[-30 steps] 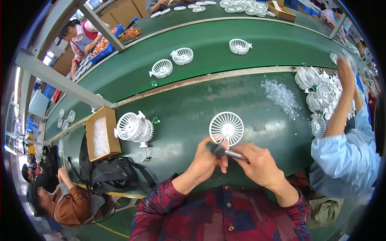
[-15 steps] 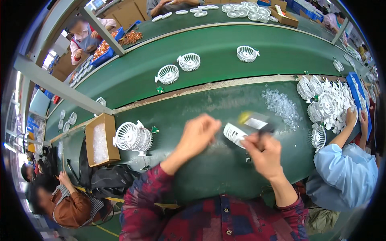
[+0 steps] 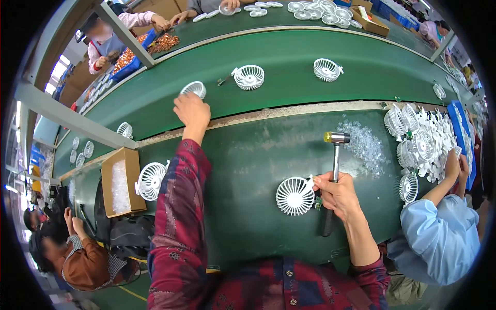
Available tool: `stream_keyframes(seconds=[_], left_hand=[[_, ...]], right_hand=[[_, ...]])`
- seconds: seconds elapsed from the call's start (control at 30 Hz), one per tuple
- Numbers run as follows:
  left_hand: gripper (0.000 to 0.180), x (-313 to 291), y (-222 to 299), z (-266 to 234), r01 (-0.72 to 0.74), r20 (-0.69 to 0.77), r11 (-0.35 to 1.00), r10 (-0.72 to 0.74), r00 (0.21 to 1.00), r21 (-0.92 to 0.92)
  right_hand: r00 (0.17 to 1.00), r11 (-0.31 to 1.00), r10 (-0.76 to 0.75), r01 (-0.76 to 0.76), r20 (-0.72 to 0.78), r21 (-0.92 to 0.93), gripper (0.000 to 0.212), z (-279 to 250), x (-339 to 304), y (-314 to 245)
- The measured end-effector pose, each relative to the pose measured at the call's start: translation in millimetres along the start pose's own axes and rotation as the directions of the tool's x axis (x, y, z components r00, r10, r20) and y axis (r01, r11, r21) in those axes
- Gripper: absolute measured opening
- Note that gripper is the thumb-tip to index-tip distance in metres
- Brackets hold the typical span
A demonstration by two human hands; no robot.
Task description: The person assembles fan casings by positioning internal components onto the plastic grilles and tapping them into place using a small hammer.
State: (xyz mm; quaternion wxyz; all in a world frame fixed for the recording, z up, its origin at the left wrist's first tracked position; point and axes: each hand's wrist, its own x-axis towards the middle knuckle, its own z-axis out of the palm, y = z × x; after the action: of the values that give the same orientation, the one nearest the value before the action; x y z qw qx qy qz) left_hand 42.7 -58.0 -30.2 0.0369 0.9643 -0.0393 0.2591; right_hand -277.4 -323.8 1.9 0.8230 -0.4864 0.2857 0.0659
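Fingers of the left hand (image 3: pixel 193 116) bend at a white fan cage (image 3: pixel 194 88) on the green belt (image 3: pixel 289 59); grip cannot be determined. Further right, a second fan cage (image 3: pixel 295 196) sits over the worktable (image 3: pixel 248 217), its tab (image 3: pixel 311 182) pinched by the right hand (image 3: pixel 339 196), also holding a hammer (image 3: pixel 336 161).

- Cardboard box (image 3: pixel 134 178): open, holding clear plastic pieces (image 3: pixel 120 188), on the left of the bench (image 3: pixel 248 155).
- Black bag (image 3: pixel 132 233): just beside the box.
- Grey metal frame (image 3: pixel 72 118): slants across upper left.
- Blue bin (image 3: pixel 128 71): contains copper-coloured parts (image 3: pixel 123 60).
- Co-worker in light-blue sleeves (image 3: pixel 431 225): at right.
- Co-worker in brown top (image 3: pixel 88 266): at left.
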Motion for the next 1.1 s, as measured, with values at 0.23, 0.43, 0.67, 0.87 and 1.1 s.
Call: stream_keyframes(seconds=[0.23,0.43,0.67,0.87,1.1], left_hand=[[0.043,4.6,86.4,-2.7,-0.571,-0.138,0.762,0.558,0.819,-0.305],[0.021,-18.1,111.5,-25.6,-0.624,0.04,0.773,0.631,0.775,-0.114],[0.013,-136.1,48.7,-120.4,-0.565,0.122,0.764,0.622,0.774,-0.312],[0.023,-215.3,3.9,-162.4,-0.473,0.178,0.808,0.554,0.813,-0.352],[0.037,-257.5,40.5,-186.9,-0.556,-0.004,0.466,0.764,0.645,-0.688]], right_hand=[[0.998,0.992,-0.002,-0.006,-0.063,-0.125,0.013,2.4,20.6,-1.1],[0.996,0.886,-0.035,-0.007,-0.081,-0.463,0.018,17.7,24.2,-6.0],[0.975,0.581,-0.222,0.111,-0.025,-0.806,0.022,29.8,5.9,14.2],[0.96,0.452,-0.269,0.195,0.076,-0.871,0.035,30.9,-9.0,27.5],[0.892,0.4,-0.428,0.329,0.143,-0.855,0.03,26.8,-15.2,27.5]])
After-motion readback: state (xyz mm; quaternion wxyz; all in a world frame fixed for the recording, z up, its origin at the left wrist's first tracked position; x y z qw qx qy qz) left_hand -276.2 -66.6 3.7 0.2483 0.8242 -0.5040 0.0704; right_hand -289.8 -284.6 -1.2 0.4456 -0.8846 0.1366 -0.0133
